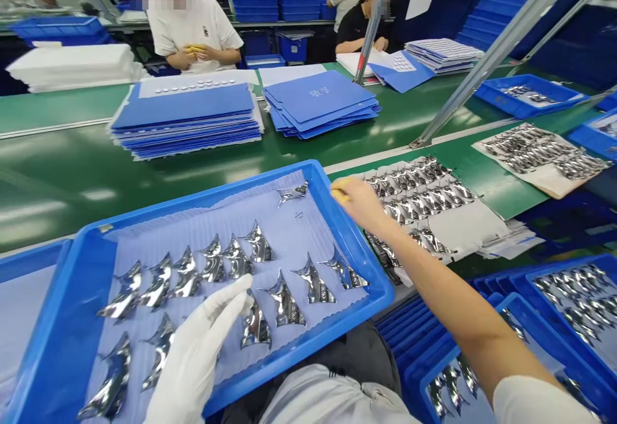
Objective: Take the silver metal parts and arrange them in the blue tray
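A blue tray (354,234) lined with pale sheet stands before me, holding rows of shiny, pointed, chrome-like metal pieces (284,302). My left hand (195,347), in a white glove, reaches over its front part. Its thumb and fingers are pinched together at the upper tip of one chrome-like piece (256,327), which lies on the liner. Beyond the tray's right rim is my right hand (357,202), with yellow covers on its fingertips. Its fingers are curled closed; whatever they hold, if anything, is hidden. A single piece (292,194) lies in the tray's far right corner.
Right of the tray, similar pieces (424,202) lie in rows on stacked paper. Blue trays (511,347) with more pieces are at lower right. Blue sheet stacks (187,112) sit across the green table (58,173). A metal post (482,70) slants up at right. Co-workers (193,26) sit opposite.
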A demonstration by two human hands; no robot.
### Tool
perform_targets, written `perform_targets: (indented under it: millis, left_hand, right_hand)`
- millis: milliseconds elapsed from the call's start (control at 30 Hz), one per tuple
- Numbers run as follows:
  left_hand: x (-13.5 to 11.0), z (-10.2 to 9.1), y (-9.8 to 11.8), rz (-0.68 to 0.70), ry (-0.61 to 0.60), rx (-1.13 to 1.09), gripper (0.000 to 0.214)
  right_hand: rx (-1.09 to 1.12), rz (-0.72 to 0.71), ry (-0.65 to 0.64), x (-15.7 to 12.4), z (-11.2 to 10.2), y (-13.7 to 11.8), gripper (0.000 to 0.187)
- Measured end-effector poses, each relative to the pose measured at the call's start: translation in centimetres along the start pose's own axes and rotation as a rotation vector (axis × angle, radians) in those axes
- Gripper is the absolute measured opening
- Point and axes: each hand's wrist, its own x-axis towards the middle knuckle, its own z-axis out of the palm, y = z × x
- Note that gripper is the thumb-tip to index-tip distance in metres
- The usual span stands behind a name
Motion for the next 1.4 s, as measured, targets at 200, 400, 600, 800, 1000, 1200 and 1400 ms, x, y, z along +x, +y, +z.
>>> perform_targets:
  millis: [200, 400, 600, 800, 1000, 1200, 1400]
  left_hand:
    - [-0.8, 0.3, 0.5, -0.127, 0.032, 0.140, 0.052]
    - [-0.9, -1.0, -0.3, -0.110, 0.028, 0.072, 0.053]
    - [-0.5, -0.4, -0.8, -0.054, 0.076, -0.056, 0.052]
    - [-0.6, 1.2, -0.6, 0.092, -0.008, -0.146, 0.063]
    - [-1.4, 0.8, -1.2, 0.144, -0.035, -0.199, 0.050]
    - [-1.7, 1.1, -1.0, 0.072, 0.114, -0.258, 0.026]
    - [-1.6, 1.4, -1.1, 0.109, 0.194, -0.227, 0.022]
  right_hand:
    - [-0.012, -0.269, -0.182, 7.0, 5.6, -6.4, 0.020]
    - [0.060, -0.309, -0.203, 6.9, 5.1, -7.4, 0.032]
    - [0.731, -0.216, -0.316, -2.2, 0.5, -10.6, 0.026]
    - [1.193, -0.170, -0.417, -10.1, -0.7, -13.4, 0.016]
    - [1.153, -0.380, -0.264, -12.1, -0.6, -14.3, 0.017]
    - [1.189, -0.378, -0.295, -12.8, -1.0, -14.8, 0.018]
    - [1.509, 0.056, -0.641, -12.9, -0.4, -15.0, 0.010]
